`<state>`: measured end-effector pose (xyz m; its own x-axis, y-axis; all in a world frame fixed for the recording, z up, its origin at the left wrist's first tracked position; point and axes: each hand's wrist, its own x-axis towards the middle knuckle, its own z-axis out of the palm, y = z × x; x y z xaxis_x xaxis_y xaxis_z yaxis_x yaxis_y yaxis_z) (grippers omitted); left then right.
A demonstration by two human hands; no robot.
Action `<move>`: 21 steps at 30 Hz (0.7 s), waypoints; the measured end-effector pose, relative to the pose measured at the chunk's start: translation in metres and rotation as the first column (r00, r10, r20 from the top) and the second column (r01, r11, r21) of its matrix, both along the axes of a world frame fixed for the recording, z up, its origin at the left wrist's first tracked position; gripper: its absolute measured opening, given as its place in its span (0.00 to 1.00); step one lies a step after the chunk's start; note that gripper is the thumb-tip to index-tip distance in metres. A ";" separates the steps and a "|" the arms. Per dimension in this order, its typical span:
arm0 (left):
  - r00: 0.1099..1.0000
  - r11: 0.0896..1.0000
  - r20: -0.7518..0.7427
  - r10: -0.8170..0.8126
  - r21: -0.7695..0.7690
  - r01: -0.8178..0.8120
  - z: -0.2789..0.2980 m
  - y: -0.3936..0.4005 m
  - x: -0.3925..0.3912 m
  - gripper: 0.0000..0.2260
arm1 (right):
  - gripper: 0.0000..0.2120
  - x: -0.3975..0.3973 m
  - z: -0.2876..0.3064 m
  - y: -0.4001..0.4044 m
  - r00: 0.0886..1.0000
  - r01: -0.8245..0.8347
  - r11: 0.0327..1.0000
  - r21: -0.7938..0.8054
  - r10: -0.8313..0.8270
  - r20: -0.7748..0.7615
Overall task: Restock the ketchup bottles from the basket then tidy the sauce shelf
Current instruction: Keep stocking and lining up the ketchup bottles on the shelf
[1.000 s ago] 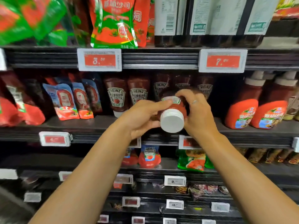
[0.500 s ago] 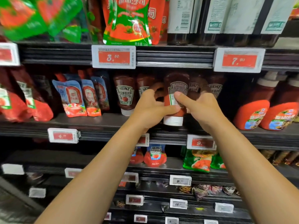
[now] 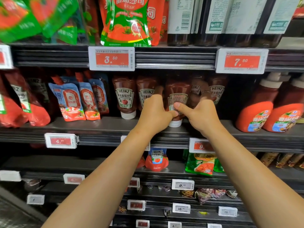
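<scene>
Gripping one ketchup bottle [image 3: 177, 96] from both sides: left hand [image 3: 154, 112] wraps its left flank, right hand [image 3: 202, 112] its right flank, both thumbs pressed on the front label. Grip clamped on the bottle, which sits between the palms, upright, cap down, white cap [image 3: 175, 123] on the shelf [image 3: 98, 127]. Other Heinz bottles [image 3: 125, 97] stand just beside it, left and right. Blue pouches [image 3: 72, 102] further left, orange squeeze bottles [image 3: 256, 111] well off right. Price tag [image 3: 111, 58] above.
</scene>
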<state>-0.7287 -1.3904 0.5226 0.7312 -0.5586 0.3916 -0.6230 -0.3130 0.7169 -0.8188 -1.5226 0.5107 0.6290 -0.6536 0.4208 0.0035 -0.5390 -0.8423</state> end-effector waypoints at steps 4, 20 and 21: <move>1.000 0.998 0.023 -0.018 0.056 0.017 0.003 0.001 0.001 0.15 | 0.32 0.006 -0.005 -0.001 1.000 0.023 1.000 0.017 -0.023 -0.012; 0.972 0.956 0.231 -0.041 0.291 -0.029 0.067 -0.013 -0.022 0.28 | 0.23 -0.012 -0.008 0.037 0.995 0.079 0.997 -0.024 -0.077 0.062; 0.974 0.948 0.222 -0.033 0.315 -0.039 0.066 -0.014 -0.021 0.31 | 0.22 -0.015 -0.009 0.039 0.994 0.076 0.997 -0.029 -0.074 0.082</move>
